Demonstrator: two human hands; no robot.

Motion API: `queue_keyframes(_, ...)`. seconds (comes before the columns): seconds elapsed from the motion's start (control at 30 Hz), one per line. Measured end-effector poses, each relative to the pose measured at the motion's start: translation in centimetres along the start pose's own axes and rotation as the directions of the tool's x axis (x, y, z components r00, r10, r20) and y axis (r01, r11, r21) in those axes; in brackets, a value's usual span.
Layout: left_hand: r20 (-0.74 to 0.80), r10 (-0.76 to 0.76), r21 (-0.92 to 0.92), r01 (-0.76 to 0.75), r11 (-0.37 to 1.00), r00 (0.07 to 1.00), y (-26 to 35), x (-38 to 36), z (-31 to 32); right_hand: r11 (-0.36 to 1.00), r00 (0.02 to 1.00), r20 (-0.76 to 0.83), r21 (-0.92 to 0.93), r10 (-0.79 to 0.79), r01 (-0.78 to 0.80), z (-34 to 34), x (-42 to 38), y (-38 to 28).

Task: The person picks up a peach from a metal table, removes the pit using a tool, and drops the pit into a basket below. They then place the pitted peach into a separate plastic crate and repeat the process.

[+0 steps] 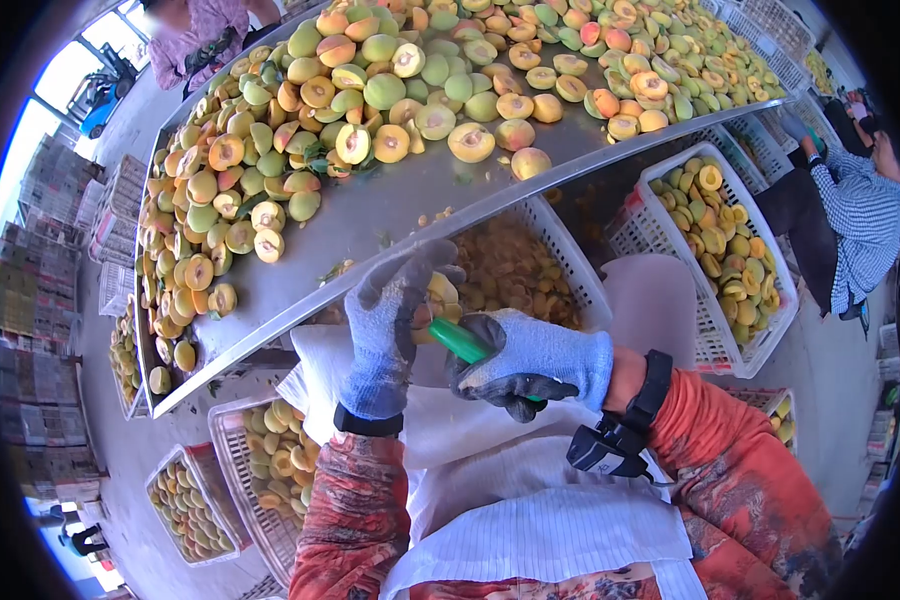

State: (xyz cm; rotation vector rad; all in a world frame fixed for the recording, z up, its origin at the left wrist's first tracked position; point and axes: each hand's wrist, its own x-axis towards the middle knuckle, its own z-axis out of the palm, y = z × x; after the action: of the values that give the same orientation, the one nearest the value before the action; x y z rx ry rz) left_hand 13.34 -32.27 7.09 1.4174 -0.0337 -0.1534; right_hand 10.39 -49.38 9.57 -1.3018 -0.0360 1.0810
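Note:
My right hand (535, 360), in a grey-blue glove with dark fingers, is wrapped round a green-handled tool (460, 341). The tool's handle points left; its working end is hidden by my left hand and the fruit. Facing it, my left hand (382, 325), gloved the same way, has its fingers curled round a yellow peach piece (441, 292). Both hands are close together over my lap, just in front of the metal table's edge (340, 290). Under them stands a crate (577, 262) with small brownish pits and scraps.
Many halved peaches (390, 143), some with pits, cover much of the metal table. A white crate of peach halves (715, 340) stands at right, others (232, 425) at lower left. A person in a checked shirt (860, 225) sits at right; another person (195, 40) stands across the table.

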Motion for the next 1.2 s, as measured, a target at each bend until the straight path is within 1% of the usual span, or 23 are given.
queue_keyframes(0.1,0.094,-0.034,-0.428,0.071,0.901,0.995,-2.6,2.2,-0.4,0.991,0.994,-0.012,0.08,-0.105,0.106,-1.3,0.0,0.2)
queue_keyframes(0.13,0.312,0.313,-0.731,0.017,0.682,0.897,-7.3,4.4,-2.0,0.975,0.984,0.029,0.139,-0.176,0.17,-1.6,-0.2,0.3)
queue_keyframes(0.2,-0.011,-0.101,-0.633,0.071,0.771,0.995,-7.2,4.7,-1.6,0.943,0.961,-0.004,0.194,-0.276,0.272,-2.3,-0.8,0.2)
queue_keyframes(0.27,-0.028,-0.316,-0.764,0.184,0.618,0.948,-2.8,4.0,-0.1,0.952,0.902,-0.37,0.118,-0.221,0.281,-3.0,-2.0,-0.9)
queue_keyframes(0.3,0.0,-0.275,-0.736,0.186,0.651,0.962,-3.5,4.4,-0.8,0.931,0.856,-0.408,0.033,-0.318,0.362,-4.1,-2.1,-0.1)
queue_keyframes(0.33,0.028,-0.236,-0.707,0.186,0.683,0.971,-4.2,4.8,-1.6,0.872,0.856,-0.398,0.218,-0.33,0.438,-4.7,-3.0,-0.2)
queue_keyframes(0.37,0.019,-0.232,-0.705,0.177,0.686,0.973,-4.4,4.8,-1.6,0.864,0.869,-0.362,0.247,-0.338,0.439,-5.7,-3.2,-0.2)
queue_keyframes(0.4,-0.053,-0.089,-0.415,0.059,0.908,0.995,-4.6,4.8,-1.3,0.855,0.88,-0.326,0.275,-0.346,0.439,-6.7,-3.2,-0.1)
queue_keyframes(0.43,-0.065,0.066,-0.068,-0.07,0.995,0.996,-4.7,4.7,-1.1,0.918,0.841,-0.405,-0.316,-0.358,0.239,-9.0,-1.4,2.6)
queue_keyframes(0.47,-0.064,0.066,-0.065,-0.071,0.995,0.996,-5.0,4.6,-1.1,0.639,0.788,-0.454,-0.762,-0.415,-0.103,-10.9,0.7,5.4)
queue_keyframes(0.5,-0.033,0.032,-0.156,-0.037,0.987,0.999,-5.2,4.8,-1.3,0.327,0.727,-0.528,-0.847,-0.438,-0.419,-10.6,0.8,5.9)
queue_keyframes(0.53,-0.006,0.008,-0.247,-0.009,0.969,1.0,-4.9,5.2,-1.2,0.324,0.724,-0.526,-0.849,-0.447,-0.417,-10.9,0.8,5.4)
queue_keyframes(0.57,-0.022,0.008,-0.251,-0.013,0.968,1.0,-4.7,5.4,-1.2,0.493,0.651,-0.548,-0.819,-0.525,-0.293,-10.9,0.4,5.0)
queue_keyframes(0.6,0.056,-0.156,-0.615,0.158,0.772,0.986,-4.6,5.2,-1.3,0.643,0.572,-0.593,-0.753,-0.567,-0.143,-10.4,0.1,5.3)
queue_keyframes(0.63,0.195,-0.259,-0.856,0.293,0.425,0.946,-4.2,5.2,-1.3,0.649,0.576,-0.596,-0.747,-0.56,-0.143,-9.9,0.1,5.8)
queue_keyframes(0.67,0.196,-0.25,-0.856,0.29,0.428,0.948,-4.1,5.2,-1.2,0.657,0.546,-0.582,-0.75,-0.602,-0.075,-9.7,0.1,5.6)
queue_keyframes(0.73,0.327,-0.225,-0.886,0.38,0.265,0.918,-4.3,4.9,-1.0,0.657,0.481,-0.555,-0.752,-0.679,0.059,-9.2,0.3,5.4)
queue_keyframes(0.83,0.294,-0.302,-0.886,0.377,0.269,0.907,-4.7,4.5,-0.8,0.636,0.537,-0.503,-0.767,-0.677,0.083,-7.0,0.1,5.1)
queue_keyframes(0.93,0.315,-0.232,-0.861,0.38,0.339,0.92,-5.2,4.3,-0.5,0.549,0.56,-0.417,-0.832,-0.716,0.082,-4.5,0.4,3.9)
queue_keyframes(1.0,0.229,-0.24,-0.871,0.309,0.382,0.943,-4.9,3.9,0.2,0.353,0.489,-0.246,-0.925,-0.837,0.138,-3.5,1.0,3.6)
queue_keyframes(1.07,0.141,-0.246,-0.873,0.238,0.425,0.959,-4.3,3.4,0.4,0.324,0.535,-0.231,-0.942,-0.813,0.085,-2.8,1.1,3.6)
queue_keyframes(1.13,0.156,-0.142,-0.834,0.207,0.512,0.977,-3.8,2.9,0.3,0.086,0.521,-0.128,-0.991,-0.844,-0.104,-2.3,1.2,3.8)
queue_keyframes(1.2,0.126,-0.135,-0.802,0.181,0.569,0.983,-3.6,2.5,0.0,0.015,0.548,-0.107,-0.985,-0.829,-0.169,-2.3,1.3,3.9)
